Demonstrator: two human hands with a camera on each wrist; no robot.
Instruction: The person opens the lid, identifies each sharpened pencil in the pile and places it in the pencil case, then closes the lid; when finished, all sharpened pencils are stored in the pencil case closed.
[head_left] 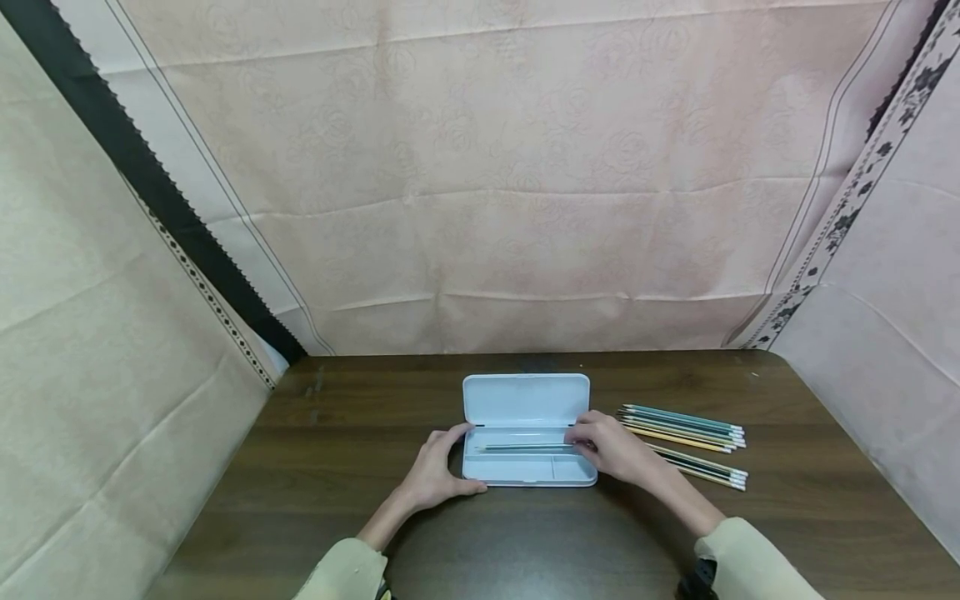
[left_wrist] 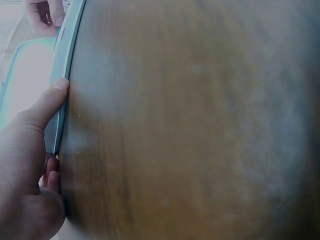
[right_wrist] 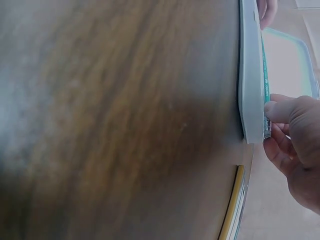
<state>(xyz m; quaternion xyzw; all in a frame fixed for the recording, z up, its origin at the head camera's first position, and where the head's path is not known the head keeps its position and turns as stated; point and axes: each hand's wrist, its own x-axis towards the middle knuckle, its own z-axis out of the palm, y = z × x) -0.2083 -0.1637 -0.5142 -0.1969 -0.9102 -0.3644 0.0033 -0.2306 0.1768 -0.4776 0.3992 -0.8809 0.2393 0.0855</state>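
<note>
Left grip (head_left: pixel 433 469): thumb at the front edge and fingers toward the back, clasping a case (head_left: pixel 510 472) by its left end.
Right grip (head_left: pixel 606 443): thumb and fingers pinching a pencil (head_left: pixel 525 448) near its capped end, at the case's right side.
Pencil: stretches from the right grip toward the left grip, lengthwise over the case; whether it touches the bottom cannot be told.
Case: between the two grips, its lid (head_left: pixel 525 398) open beyond them.
Loose pencils: an upper bunch (head_left: pixel 686 427) and a lower bunch (head_left: pixel 705 471) on the table (head_left: pixel 487 542), right of the right grip.
Step in hand: apparently, laying a single pencil into the case.
Next move: likely calls for settling the pencil flat, then loosening the right grip while the left grip steadies the case.
</note>
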